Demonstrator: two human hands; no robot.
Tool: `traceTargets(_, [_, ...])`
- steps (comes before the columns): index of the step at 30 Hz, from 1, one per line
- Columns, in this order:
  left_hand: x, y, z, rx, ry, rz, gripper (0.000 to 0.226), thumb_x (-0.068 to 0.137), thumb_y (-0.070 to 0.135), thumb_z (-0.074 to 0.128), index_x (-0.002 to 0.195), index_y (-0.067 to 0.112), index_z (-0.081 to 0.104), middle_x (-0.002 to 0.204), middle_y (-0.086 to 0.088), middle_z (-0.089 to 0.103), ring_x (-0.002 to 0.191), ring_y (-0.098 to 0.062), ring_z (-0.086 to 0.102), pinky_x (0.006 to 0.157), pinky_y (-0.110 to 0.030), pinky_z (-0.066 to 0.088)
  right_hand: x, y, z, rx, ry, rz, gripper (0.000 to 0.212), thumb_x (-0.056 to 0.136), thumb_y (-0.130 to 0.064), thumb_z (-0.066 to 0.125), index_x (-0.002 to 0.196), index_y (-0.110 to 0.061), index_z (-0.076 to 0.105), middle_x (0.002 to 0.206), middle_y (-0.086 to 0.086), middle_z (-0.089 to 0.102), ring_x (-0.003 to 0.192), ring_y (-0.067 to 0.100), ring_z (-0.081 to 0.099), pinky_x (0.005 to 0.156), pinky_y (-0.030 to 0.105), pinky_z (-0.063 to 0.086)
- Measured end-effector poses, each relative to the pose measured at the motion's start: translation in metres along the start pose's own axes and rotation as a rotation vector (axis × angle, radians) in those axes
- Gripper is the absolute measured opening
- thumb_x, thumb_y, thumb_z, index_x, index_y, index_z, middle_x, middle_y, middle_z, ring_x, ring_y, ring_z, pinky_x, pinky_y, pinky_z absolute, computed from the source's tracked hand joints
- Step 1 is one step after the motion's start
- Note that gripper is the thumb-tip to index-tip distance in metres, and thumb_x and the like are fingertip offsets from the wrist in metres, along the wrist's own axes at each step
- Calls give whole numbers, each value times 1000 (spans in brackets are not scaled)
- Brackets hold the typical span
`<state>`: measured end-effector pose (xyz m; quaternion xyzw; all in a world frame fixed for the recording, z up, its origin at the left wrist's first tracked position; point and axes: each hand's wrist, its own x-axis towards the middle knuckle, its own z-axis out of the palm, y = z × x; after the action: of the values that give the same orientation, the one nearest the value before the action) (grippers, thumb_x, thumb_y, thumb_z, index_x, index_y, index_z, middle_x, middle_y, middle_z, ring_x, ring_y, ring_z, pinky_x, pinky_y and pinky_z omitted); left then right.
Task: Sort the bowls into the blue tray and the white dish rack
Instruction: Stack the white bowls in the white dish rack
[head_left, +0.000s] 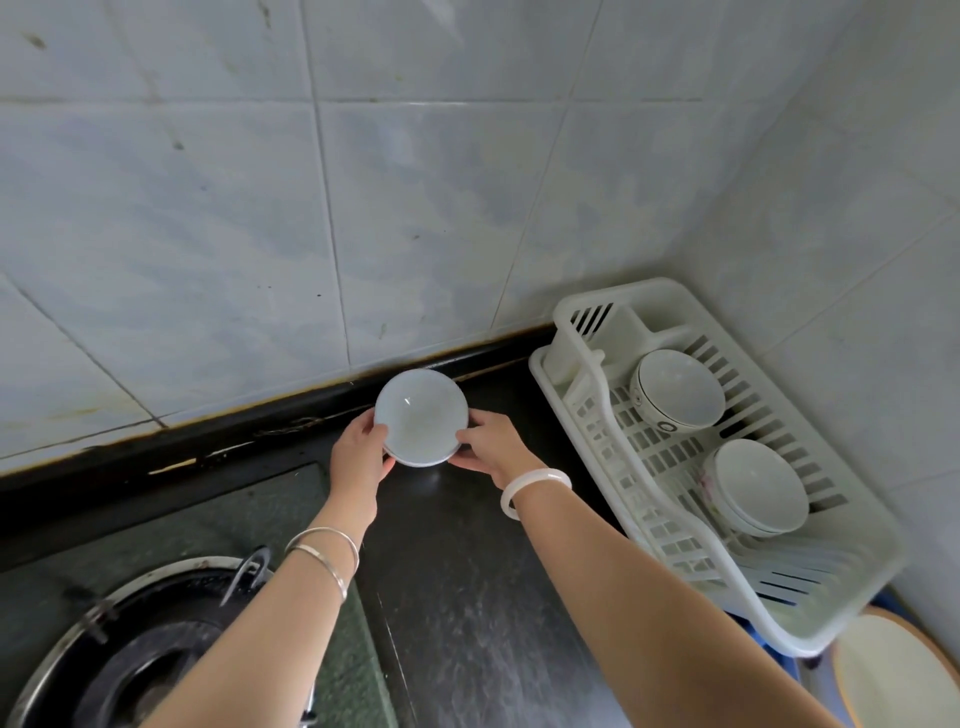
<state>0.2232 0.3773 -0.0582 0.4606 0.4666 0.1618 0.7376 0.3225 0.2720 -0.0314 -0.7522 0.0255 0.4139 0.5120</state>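
Holding a stack of white bowls (422, 415) between both hands, I grip its rim on either side: my left hand (363, 451) clasps the left edge, my right hand (491, 446) the right edge. The stack is at the back of the dark table (467, 597), close to the tiled wall (260, 208). To my right sits the white dish rack (779, 582), with one bowl (678, 387) tilted near its far end and nested bowls (761, 486) nearer me. A sliver of blue tray (756, 631) shows beneath the rack. A gas burner (140, 654) lies at lower left.
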Motion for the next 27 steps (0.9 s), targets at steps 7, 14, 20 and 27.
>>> traceTargets(7, [-32, 15, 37, 20, -148, 72, 25, 91, 15, 53, 111, 30, 57, 110, 5, 60, 110, -20, 57, 72, -23, 52, -33, -9, -52, 30, 166, -102, 45, 88, 0, 56, 130, -15, 54, 121, 9, 62, 103, 25, 65, 80, 37, 59])
traceTargets(14, [-69, 43, 118, 80, -383, 209, 15, 91, 24, 55, 102, 34, 57, 99, 18, 61, 100, -10, 60, 75, -24, 52, -81, -33, -140, 158, 324, -188, 44, 86, 4, 55, 129, -6, 56, 127, 14, 59, 91, 27, 69, 61, 24, 60])
traceTargets(20, [-86, 44, 183, 232, -516, 194, 11, 94, 26, 49, 104, 25, 54, 97, 5, 60, 95, -16, 59, 69, -23, 51, -103, -26, -197, 266, 440, -195, 42, 85, 6, 54, 125, -4, 58, 107, 14, 66, 77, 19, 67, 60, 25, 60])
traceTargets(27, [-87, 31, 235, 490, -616, 48, 31, 97, 18, 44, 125, 9, 52, 111, -13, 56, 103, -32, 58, 84, -40, 53, -103, 5, -232, 362, 520, -75, 33, 87, 8, 52, 119, -1, 57, 123, 19, 58, 98, 30, 64, 76, 33, 56])
